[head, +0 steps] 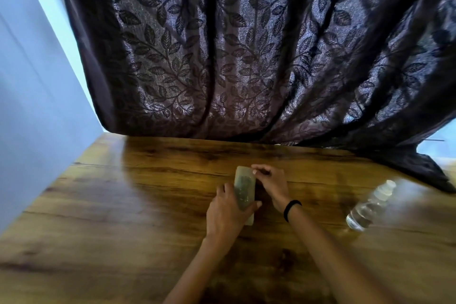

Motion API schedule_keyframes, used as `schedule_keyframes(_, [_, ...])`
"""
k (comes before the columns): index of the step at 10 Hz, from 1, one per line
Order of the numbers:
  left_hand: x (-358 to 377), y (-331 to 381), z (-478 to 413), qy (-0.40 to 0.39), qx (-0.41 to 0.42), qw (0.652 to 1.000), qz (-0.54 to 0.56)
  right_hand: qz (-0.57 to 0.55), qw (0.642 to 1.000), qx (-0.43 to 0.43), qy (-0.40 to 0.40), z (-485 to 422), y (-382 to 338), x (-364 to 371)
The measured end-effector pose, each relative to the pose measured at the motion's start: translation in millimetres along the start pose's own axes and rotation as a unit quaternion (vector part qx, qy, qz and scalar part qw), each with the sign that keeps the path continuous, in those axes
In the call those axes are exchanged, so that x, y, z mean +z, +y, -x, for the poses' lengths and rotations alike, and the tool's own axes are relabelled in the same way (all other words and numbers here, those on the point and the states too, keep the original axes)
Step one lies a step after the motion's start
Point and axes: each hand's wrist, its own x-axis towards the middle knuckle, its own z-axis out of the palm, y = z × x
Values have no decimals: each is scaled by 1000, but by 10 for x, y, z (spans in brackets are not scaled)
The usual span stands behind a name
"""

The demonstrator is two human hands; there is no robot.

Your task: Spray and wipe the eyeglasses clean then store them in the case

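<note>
Stage: judging by the closed-looking case (244, 190) between both hands, this is either the very start or the very end; the blur leaves it open.
Glasses: not visible anywhere; they may be inside the case, which looks pale and slightly see-through with a dark smudge within, but I cannot tell.
Done or left: no cloth is in view, so spraying and wiping cannot be confirmed either way.
Bottle: a clear bottle (370, 205) lies well off to the right of the right hand, untouched.
Left hand (228, 210): wrapped around the near end of the case, thumb across its top, steadying it on the table (123, 205).
Right hand (271, 185): fingers curled, tips pinching the far right edge of the case, as if working its lid.
Wristband (292, 210): dark, on the right wrist.
Curtain (234, 57): hangs beyond the hands, behind the table.
</note>
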Motion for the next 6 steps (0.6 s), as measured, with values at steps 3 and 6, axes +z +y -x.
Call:
schedule_keyframes(3, [31, -7, -58, -13, -4, 1000, 23, -33, 999, 29, 9, -53, 35, -33])
schedule_keyframes(6, [-77, -48, -120, 20, 19, 1000, -6, -84, 996, 5, 23, 80, -15, -141])
